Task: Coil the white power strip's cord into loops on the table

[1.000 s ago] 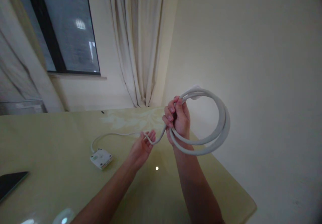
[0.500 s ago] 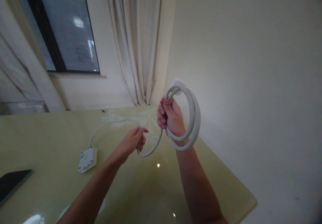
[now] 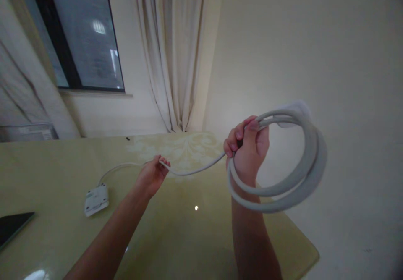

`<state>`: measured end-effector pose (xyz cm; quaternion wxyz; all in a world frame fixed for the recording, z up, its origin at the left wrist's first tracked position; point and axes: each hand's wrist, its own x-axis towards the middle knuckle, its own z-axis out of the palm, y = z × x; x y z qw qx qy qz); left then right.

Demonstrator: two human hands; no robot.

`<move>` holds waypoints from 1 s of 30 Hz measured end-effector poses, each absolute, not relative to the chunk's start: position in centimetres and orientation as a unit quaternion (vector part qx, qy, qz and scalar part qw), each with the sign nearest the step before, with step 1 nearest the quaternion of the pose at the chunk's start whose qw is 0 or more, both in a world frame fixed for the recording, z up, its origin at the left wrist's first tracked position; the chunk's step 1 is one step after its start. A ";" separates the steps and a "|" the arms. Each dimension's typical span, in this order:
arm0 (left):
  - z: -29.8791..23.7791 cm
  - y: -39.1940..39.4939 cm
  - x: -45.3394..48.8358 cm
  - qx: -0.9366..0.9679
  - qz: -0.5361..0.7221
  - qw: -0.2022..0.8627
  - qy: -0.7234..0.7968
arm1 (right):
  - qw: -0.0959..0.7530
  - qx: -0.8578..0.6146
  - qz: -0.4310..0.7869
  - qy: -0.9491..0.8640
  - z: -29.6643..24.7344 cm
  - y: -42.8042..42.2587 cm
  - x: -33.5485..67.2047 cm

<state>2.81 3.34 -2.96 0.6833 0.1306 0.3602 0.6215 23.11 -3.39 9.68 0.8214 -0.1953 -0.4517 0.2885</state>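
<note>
My right hand [image 3: 247,145] is closed around a coiled white cable [image 3: 310,162], which hangs in wide loops to the right of my wrist. A blurred white piece [image 3: 302,110], perhaps the plug, shows behind the top of the loops. To the left, my left hand [image 3: 154,173] pinches the same cable, and the stretch between my hands sags slightly. From there the cable runs left to a white square box [image 3: 96,200] with screws at its corners, lying on the table like an upturned extension socket.
The pale green table [image 3: 176,238] has a glossy surface and a right edge near the wall. A dark flat device [image 3: 14,227] lies at its left. A small black object [image 3: 127,139] rests near the back edge. Curtains [image 3: 171,61] and a window [image 3: 83,32] stand behind.
My right hand has moved right with the coil, which now looks larger. My left hand has shifted slightly left. The cable between them is straighter, and the white box has slid left.
</note>
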 end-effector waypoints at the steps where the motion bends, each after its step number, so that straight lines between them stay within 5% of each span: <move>1: -3.0 3.1 3.0 0.150 0.625 0.669 0.373 | 0.819 -0.210 0.268 -0.461 9.5 -3.4 23.0; 7: -3.4 1.7 3.7 0.508 0.540 0.503 0.444 | 0.685 -0.402 0.081 -0.602 8.0 -2.5 22.0; 14: -2.8 1.6 3.2 0.593 0.508 0.461 0.421 | 0.405 -0.513 -0.071 -0.753 6.6 -0.2 21.5; 30: 1.5 0.7 -0.5 0.542 0.613 0.413 0.399 | 0.244 -0.485 -0.072 -0.837 6.2 0.0 20.9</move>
